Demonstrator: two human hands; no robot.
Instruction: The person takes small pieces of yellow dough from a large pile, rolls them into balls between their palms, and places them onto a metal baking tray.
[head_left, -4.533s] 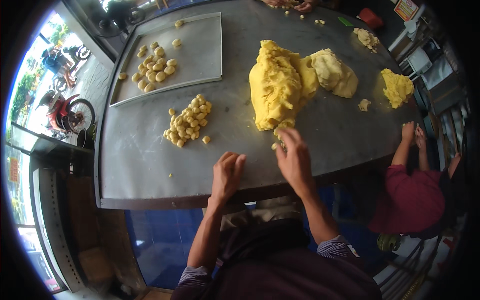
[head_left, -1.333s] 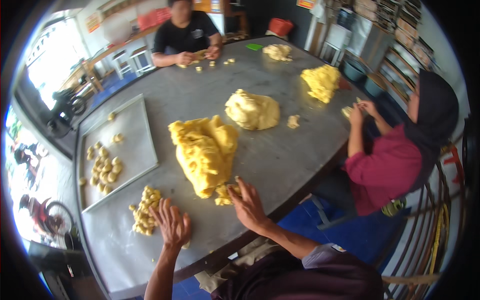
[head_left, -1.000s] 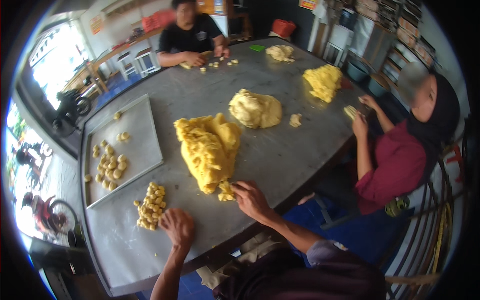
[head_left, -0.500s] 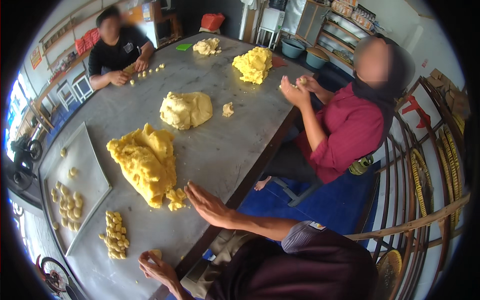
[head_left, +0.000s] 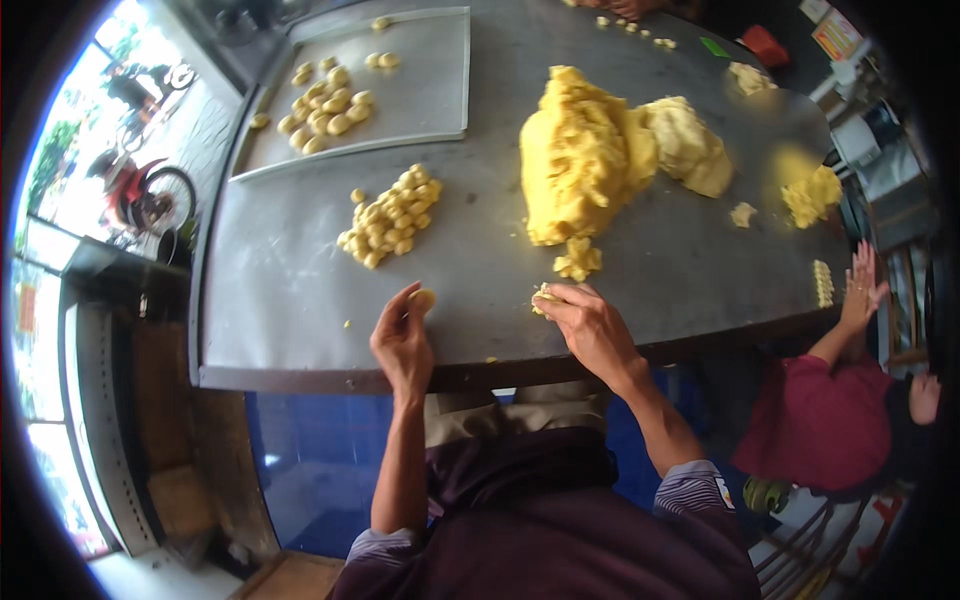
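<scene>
A long grey metal table (head_left: pixel 300 290) filled the view. At its far left lay a shallow metal tray (head_left: pixel 430 90) with a loose group of small yellow dough balls (head_left: pixel 325 105). Farther right sat a paler dough mound (head_left: pixel 685 145), with smaller yellow lumps (head_left: pixel 810 195) near the right end. A seated person in a red top (head_left: pixel 820 430) raised a hand at the right edge. Outside the window at left stood a red motorbike (head_left: pixel 140 195).

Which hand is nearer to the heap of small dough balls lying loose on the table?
Left. The left hand sits just below the heap of small dough balls, pinching one dough piece. The right hand is farther right, below the big dough mound.
</scene>
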